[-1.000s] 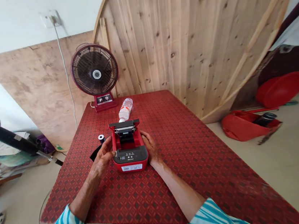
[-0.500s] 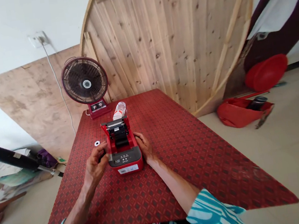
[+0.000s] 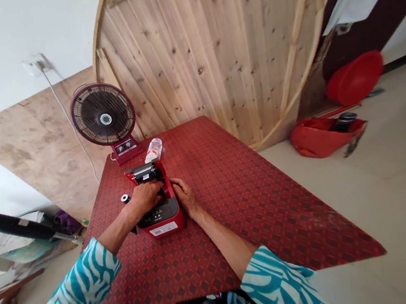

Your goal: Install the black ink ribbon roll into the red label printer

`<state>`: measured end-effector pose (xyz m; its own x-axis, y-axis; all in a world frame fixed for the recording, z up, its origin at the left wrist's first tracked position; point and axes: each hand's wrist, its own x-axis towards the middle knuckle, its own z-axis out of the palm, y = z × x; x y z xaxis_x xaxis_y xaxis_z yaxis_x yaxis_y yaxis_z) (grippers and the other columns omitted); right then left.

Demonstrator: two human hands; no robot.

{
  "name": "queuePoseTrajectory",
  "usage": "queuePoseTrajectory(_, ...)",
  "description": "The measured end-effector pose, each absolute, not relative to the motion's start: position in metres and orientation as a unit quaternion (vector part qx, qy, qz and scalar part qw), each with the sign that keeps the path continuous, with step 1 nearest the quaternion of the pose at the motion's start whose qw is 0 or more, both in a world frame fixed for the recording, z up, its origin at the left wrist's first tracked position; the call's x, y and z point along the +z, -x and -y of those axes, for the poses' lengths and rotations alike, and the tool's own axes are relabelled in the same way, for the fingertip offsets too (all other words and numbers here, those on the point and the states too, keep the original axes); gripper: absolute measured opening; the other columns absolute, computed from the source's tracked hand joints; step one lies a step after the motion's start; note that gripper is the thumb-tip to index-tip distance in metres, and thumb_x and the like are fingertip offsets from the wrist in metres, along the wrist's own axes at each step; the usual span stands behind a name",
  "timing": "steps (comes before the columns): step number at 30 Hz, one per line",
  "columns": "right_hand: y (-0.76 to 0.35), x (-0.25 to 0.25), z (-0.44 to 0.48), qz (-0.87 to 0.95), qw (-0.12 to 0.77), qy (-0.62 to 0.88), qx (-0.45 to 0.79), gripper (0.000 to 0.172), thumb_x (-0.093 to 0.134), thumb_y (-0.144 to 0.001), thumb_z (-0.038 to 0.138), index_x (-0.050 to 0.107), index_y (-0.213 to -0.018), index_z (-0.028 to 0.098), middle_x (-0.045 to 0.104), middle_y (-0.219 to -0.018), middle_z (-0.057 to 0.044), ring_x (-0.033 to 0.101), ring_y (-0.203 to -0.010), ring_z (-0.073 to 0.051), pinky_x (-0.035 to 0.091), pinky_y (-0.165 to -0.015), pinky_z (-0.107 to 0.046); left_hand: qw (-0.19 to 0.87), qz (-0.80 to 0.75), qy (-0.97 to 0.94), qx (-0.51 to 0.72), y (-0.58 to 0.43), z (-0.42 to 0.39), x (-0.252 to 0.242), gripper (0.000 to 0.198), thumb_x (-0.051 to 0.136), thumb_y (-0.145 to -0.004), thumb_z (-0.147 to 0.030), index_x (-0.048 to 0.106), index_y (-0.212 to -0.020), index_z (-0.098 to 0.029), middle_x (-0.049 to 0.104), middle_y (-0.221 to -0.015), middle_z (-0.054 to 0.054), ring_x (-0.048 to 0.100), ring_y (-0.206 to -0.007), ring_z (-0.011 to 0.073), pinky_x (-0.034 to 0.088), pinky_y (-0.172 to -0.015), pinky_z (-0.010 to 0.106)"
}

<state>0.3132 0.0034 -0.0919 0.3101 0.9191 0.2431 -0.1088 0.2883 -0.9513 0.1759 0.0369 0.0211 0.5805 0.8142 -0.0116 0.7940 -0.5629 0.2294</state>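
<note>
Red tabletop (image 3: 239,202) holds an open printer (image 3: 159,219). Left hand (image 3: 145,197) curls over it, grip unclear; right hand (image 3: 184,197) rests on its side, fingers apart.

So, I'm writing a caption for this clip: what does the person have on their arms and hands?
The left sleeve and right sleeve are loose, white with bold turquoise wavy stripes. The left hand and right hand are bare: no gloves, and no watch shows.

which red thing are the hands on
The red label printer with its cover open, under the left hand and right hand; the red basin and red bag sit on the floor.
</note>
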Motion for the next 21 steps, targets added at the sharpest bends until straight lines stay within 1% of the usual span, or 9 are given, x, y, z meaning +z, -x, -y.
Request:
queuePoseTrajectory(4, -0.312, -0.092, -0.004, 0.442, 0.678, 0.45, 0.377, 0.032, 0.048, -0.081, 0.038, 0.067, -0.102, 0.024, 0.069, -0.108, -0.003, 0.06, -0.108, -0.019, 0.042, -0.101, -0.036, 0.068, -0.475, -0.878, 0.01, -0.178, -0.036, 0.024, 0.033, 0.068, -0.064, -0.01, 0.067, -0.094, -0.023, 0.067, -0.104, 0.011, 0.063, -0.101, 0.0338, 0.047, -0.087, 0.042)
queuePoseTrajectory(8, -0.312, -0.094, -0.005, 0.445, 0.678, 0.449, 0.374, 0.031, 0.048, -0.081, 0.036, 0.068, -0.101, 0.024, 0.069, -0.107, -0.003, 0.06, -0.107, -0.02, 0.043, -0.1, -0.037, 0.049, -0.478, -0.877, -0.011, -0.179, -0.032, 0.032, 0.03, 0.063, -0.07, -0.013, 0.066, -0.1, -0.019, 0.066, -0.105, 0.017, 0.063, -0.098, 0.0381, 0.048, -0.082, 0.046)
queuePoseTrajectory(10, -0.312, -0.094, -0.006, 0.448, 0.676, 0.451, 0.372, 0.031, 0.048, -0.08, 0.036, 0.068, -0.101, 0.024, 0.069, -0.107, -0.003, 0.06, -0.107, -0.02, 0.043, -0.101, -0.038, 0.037, -0.478, -0.878, -0.022, -0.177, -0.027, 0.038, 0.032, 0.061, -0.073, -0.015, 0.065, -0.104, -0.021, 0.067, -0.102, 0.015, 0.064, -0.097, 0.0361, 0.048, -0.082, 0.045)
queuePoseTrajectory(12, -0.313, -0.094, -0.006, 0.449, 0.675, 0.454, 0.37, 0.031, 0.048, -0.08, 0.036, 0.068, -0.101, 0.025, 0.07, -0.107, -0.003, 0.06, -0.107, -0.02, 0.043, -0.101, -0.038, 0.028, -0.47, -0.882, -0.024, -0.174, -0.02, 0.044, 0.031, 0.059, -0.075, -0.018, 0.065, -0.105, -0.023, 0.069, -0.099, 0.011, 0.065, -0.095, 0.0322, 0.048, -0.081, 0.04)
queuePoseTrajectory(14, -0.313, -0.093, -0.005, 0.448, 0.675, 0.453, 0.371, 0.03, 0.049, -0.08, 0.036, 0.068, -0.101, 0.025, 0.07, -0.107, -0.002, 0.06, -0.106, -0.019, 0.043, -0.1, -0.038, 0.033, -0.455, -0.89, 0.002, -0.166, -0.012, 0.05, 0.029, 0.058, -0.076, -0.02, 0.066, -0.104, -0.024, 0.069, -0.1, 0.01, 0.065, -0.094, 0.0296, 0.049, -0.081, 0.037)
queuePoseTrajectory(17, -0.314, -0.093, -0.005, 0.449, 0.672, 0.449, 0.382, 0.031, 0.049, -0.08, 0.036, 0.068, -0.101, 0.025, 0.07, -0.107, -0.002, 0.061, -0.106, -0.02, 0.044, -0.1, -0.038, 0.101, -0.436, -0.889, 0.1, -0.147, -0.002, 0.06, 0.03, 0.062, -0.075, -0.024, 0.068, -0.104, -0.024, 0.07, -0.102, 0.008, 0.066, -0.092, 0.0266, 0.05, -0.081, 0.035)
queuePoseTrajectory(21, -0.315, -0.093, -0.004, 0.442, 0.669, 0.451, 0.393, 0.031, 0.05, -0.078, 0.037, 0.068, -0.1, 0.025, 0.071, -0.107, -0.002, 0.061, -0.105, -0.02, 0.044, -0.099, -0.038, 0.244, -0.447, -0.827, 0.24, -0.107, 0.008, 0.076, 0.042, 0.071, -0.07, -0.034, 0.068, -0.11, -0.024, 0.071, -0.096, 0.005, 0.066, -0.078, 0.0215, 0.053, -0.074, 0.033)
